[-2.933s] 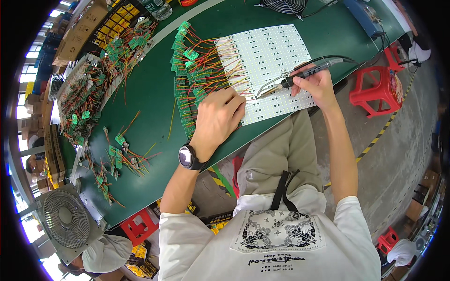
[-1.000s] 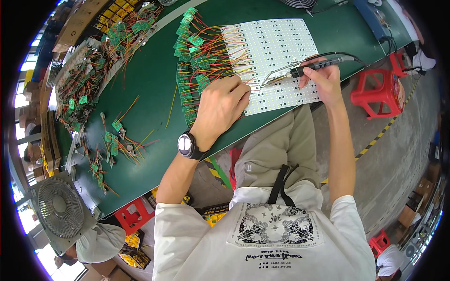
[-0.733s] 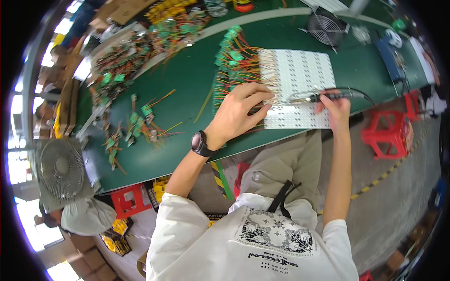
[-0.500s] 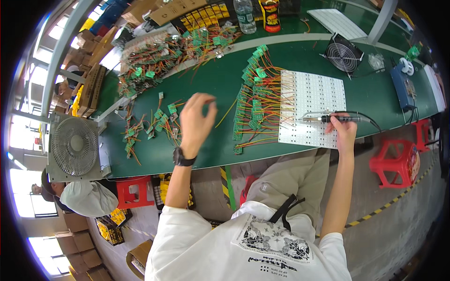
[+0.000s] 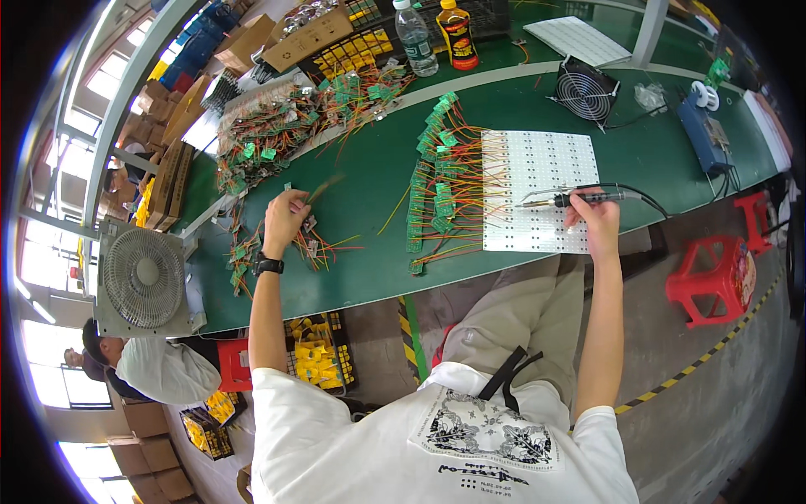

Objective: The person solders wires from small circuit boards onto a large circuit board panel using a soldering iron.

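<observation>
Your left hand (image 5: 285, 220) is well to the left of the white dotted panel (image 5: 550, 168), at the loose wired boards (image 5: 313, 249), its fingers curled in toward the thumb. A blurred wisp of wire (image 5: 327, 186) stands by the fingertips; whether they pinch it cannot be told. Taking one piece from that tangle looks like the step in hand, so grip the board by its edges, not its thin leads, and ease it free before lifting, as neighbours may cling. A row of green boards (image 5: 417, 206) lies just beside the panel's left edge, its red and yellow wires (image 5: 470, 199) reaching onto the panel; come round the row rather than across, since a brushed wire could tug its end. Over the panel, the soldering iron (image 5: 561, 201) points left; whether its tip touches is too small to judge. Your right hand (image 5: 596, 220), at the panel's right edge, pinches its handle between thumb and fingers. Hold the tip clear while you reach, and leave slack in the black cable (image 5: 653, 201) beyond the panel's right side.
</observation>
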Demonstrator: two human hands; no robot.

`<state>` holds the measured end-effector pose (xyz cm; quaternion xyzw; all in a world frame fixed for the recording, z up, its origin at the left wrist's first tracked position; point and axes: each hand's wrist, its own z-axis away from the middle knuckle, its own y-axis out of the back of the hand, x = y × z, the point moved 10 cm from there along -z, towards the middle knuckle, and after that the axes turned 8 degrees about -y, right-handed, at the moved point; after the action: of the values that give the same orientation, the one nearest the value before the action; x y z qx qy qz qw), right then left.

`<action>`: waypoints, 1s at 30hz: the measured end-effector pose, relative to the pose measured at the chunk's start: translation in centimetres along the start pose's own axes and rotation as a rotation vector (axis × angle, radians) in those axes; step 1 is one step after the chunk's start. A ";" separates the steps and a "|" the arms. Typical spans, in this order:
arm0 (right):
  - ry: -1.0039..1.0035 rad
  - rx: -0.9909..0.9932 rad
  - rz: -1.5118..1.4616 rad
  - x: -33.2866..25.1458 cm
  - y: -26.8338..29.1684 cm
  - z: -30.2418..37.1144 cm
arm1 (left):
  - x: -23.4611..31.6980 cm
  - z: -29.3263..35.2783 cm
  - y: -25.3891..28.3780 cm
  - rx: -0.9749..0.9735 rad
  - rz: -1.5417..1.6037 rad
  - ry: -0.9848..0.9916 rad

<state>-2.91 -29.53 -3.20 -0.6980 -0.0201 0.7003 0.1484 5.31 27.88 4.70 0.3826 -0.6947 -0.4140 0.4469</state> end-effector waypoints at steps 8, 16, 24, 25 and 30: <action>-0.023 -0.011 0.019 -0.1 -0.2 0.0 | 7.3 1.2 4.8 0.139 0.006 -0.116; -0.095 0.094 -0.056 -0.1 1.2 -1.2 | 22.9 5.0 -6.3 -0.136 1.007 -0.041; -0.117 0.117 -0.025 0.3 1.1 -2.0 | 28.9 3.2 -17.1 -0.489 0.928 -0.210; -0.119 0.127 -0.024 0.5 1.3 -2.0 | 28.9 2.9 -17.1 -0.498 0.932 -0.215; -0.006 0.111 -0.096 0.2 1.0 -2.3 | 29.4 1.5 -15.3 -0.640 0.942 -0.348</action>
<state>-0.87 -30.86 -3.65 -0.6848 -0.0153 0.6945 0.2201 -2.71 -3.89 -0.82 -0.1942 -0.6932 -0.4165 0.5553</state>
